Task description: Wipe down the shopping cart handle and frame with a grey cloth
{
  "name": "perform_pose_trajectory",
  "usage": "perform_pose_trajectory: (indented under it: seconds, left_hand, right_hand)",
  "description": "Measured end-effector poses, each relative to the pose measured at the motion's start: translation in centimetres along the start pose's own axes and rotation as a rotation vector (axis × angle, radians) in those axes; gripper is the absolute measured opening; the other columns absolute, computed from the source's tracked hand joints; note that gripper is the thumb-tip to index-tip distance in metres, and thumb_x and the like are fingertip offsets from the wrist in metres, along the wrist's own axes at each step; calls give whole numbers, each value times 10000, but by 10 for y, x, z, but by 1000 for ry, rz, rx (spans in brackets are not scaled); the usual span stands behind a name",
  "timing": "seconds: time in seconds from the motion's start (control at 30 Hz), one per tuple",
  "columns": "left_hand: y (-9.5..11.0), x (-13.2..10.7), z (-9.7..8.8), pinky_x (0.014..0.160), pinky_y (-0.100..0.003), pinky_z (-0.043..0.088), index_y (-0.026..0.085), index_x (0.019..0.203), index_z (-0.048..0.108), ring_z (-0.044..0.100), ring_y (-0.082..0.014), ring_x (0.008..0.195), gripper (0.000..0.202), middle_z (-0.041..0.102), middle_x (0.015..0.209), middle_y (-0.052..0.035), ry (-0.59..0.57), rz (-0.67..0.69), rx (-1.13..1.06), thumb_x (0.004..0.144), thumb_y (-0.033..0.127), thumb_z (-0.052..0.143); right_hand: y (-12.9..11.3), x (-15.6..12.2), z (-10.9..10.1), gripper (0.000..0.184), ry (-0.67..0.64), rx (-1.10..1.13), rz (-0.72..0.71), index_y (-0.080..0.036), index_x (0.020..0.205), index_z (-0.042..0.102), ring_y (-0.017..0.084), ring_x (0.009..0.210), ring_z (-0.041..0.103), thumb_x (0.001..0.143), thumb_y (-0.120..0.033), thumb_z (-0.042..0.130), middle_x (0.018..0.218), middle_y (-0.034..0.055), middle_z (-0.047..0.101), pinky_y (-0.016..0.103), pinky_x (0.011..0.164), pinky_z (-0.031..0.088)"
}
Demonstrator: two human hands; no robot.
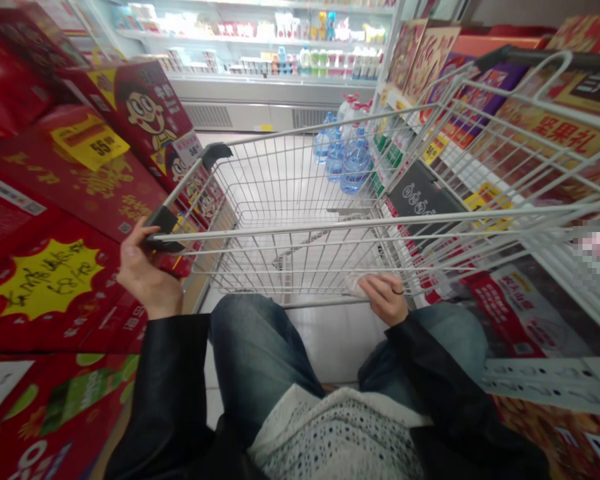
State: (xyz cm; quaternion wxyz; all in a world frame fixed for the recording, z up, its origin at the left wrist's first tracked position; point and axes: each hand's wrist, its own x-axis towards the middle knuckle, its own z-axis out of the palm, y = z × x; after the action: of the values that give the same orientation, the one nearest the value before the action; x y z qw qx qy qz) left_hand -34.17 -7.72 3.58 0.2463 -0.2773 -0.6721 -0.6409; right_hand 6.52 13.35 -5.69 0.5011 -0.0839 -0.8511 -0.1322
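My left hand (147, 270) grips the black plastic corner (163, 230) of a wire shopping cart (290, 193) at the left of the view. My right hand (384, 298) sits at the cart's lower wire rail, with a ring on one finger. Its fingers pinch a crumpled white tissue (355, 287) against that rail. The cart's basket holds nothing that I can see. Both of my sleeves are black, and my jeans-clad legs show below the cart.
Stacked red gift boxes (65, 187) tower along the left, and printed gift boxes (555, 133) line the right. Blue-tinted water bottles (353, 163) stand beyond the cart. A refrigerated shelf (270, 60) lies ahead across the white tile floor (250, 147).
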Motion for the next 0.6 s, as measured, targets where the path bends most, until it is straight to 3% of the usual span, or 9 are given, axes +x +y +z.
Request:
perform_pose_trajectory:
  seconds: [0.07,0.17,0.23,0.27,0.3,0.37,0.47,0.53,0.6]
  left_hand:
    - [-2,1,1,830,-335,606,161,1153,650,709,-232,1170,508,668,1433,-125,5,10,-6,988,477,288]
    - [-4,1,3,845,-331,597,161,1155,647,692,-234,1220,527,667,1431,-135,13,40,11,985,479,263]
    - [-3,1,5,865,-332,590,156,1162,637,672,-229,1264,530,657,1443,-143,16,40,30,987,450,233]
    - [-3,1,6,863,-330,588,152,1166,633,670,-227,1271,528,653,1447,-149,20,35,38,987,435,224]
    - [-3,1,6,853,-326,586,145,1170,631,675,-228,1263,527,653,1446,-154,24,29,42,987,424,224]
    - [-5,1,8,820,-314,582,131,1176,640,689,-233,1236,529,659,1435,-162,40,26,44,992,418,235]
    - [-6,3,8,780,-330,583,101,1180,655,719,-257,1162,544,672,1404,-187,61,33,34,1008,395,231]
    - [0,3,8,899,-415,582,85,1185,658,705,-287,1177,538,687,1356,-206,68,92,137,1024,378,237]
    - [20,-2,14,1093,-536,495,75,1212,662,634,-343,1301,506,661,1382,-229,74,188,315,1028,395,317]
  right_hand:
    - [22,23,-24,417,78,-71,40,-268,1263,697,220,1060,649,904,-74,611,1091,63,741,382,911,562]
    - [70,72,-64,386,417,-252,147,-211,1273,674,261,1064,646,887,-195,680,1132,96,658,461,889,566]
    - [97,94,-80,410,637,-341,182,-161,1282,660,264,1071,635,878,-223,695,1148,104,612,489,899,554]
    - [105,97,-83,418,681,-362,176,-150,1292,656,262,1076,630,881,-224,689,1154,105,603,494,907,547]
    - [108,94,-81,426,682,-369,158,-149,1301,654,262,1079,624,882,-222,682,1157,105,604,494,911,540]
    - [98,74,-68,451,554,-321,144,-174,1323,646,267,1088,614,873,-197,671,1158,105,619,483,910,536]
    - [56,25,-37,432,269,-180,152,-223,1279,658,250,1059,621,863,-114,623,1094,85,670,418,874,551]
    - [31,0,-22,421,142,-127,118,-237,1225,680,217,1003,639,862,-52,576,1034,64,704,361,849,561]
    - [21,-8,-20,455,86,-120,91,-248,1219,692,203,984,647,853,-17,554,1034,55,727,337,853,566]
